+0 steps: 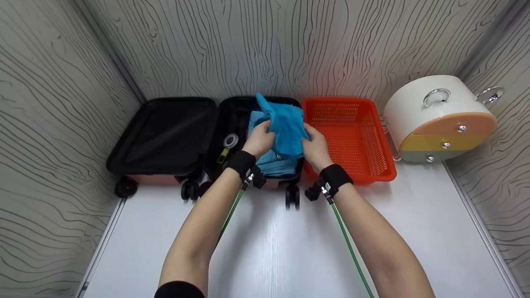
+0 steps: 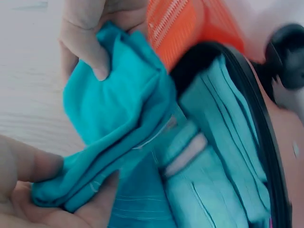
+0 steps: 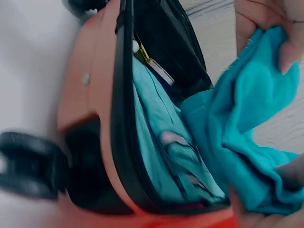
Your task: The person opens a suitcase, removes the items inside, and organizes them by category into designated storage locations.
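Note:
A turquoise garment is held up between both hands, over the open suitcase. My left hand pinches its left side, and in the left wrist view the thumb presses on the bunched fabric. My right hand grips the opposite edge, fingers behind and thumb in front. One narrow end of the garment sticks up at the upper left. Beneath it, folded light-blue clothes lie in the suitcase's right half. A roundish grey item and a yellow-and-black item lie to their left.
The suitcase's black lid lies open at the left. Right of the suitcase stands an orange-red basket. Farther right is a white rounded cabinet with coloured drawers. Suitcase wheels stick out toward the front. A patterned wall rises close behind.

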`<state>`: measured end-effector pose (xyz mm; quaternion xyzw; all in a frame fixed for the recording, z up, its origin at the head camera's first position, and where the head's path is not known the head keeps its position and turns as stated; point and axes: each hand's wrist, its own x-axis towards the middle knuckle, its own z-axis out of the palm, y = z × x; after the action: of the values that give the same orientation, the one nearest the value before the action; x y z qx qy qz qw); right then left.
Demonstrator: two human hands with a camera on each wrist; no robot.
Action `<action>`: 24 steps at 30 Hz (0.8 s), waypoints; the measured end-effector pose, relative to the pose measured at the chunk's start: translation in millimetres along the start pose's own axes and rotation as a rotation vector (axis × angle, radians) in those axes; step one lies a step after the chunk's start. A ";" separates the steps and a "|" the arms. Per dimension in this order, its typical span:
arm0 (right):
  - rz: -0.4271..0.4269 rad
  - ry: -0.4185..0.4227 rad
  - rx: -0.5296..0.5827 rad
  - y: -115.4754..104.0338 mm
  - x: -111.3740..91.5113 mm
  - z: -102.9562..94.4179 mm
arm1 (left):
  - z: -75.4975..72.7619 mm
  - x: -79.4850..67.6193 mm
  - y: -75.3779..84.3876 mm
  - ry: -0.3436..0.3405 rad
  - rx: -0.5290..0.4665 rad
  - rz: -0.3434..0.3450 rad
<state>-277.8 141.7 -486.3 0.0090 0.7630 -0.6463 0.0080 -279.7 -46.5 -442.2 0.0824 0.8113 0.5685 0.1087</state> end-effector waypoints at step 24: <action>0.067 0.296 -0.076 37.1 -7.4 -110.5 | 127.9 50.9 15.1 -0.023 -0.180 -0.124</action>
<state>-269.6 256.8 -504.5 0.1295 0.7791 -0.6078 -0.0825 -294.0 87.4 -474.4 0.0284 0.7593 0.6302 0.1601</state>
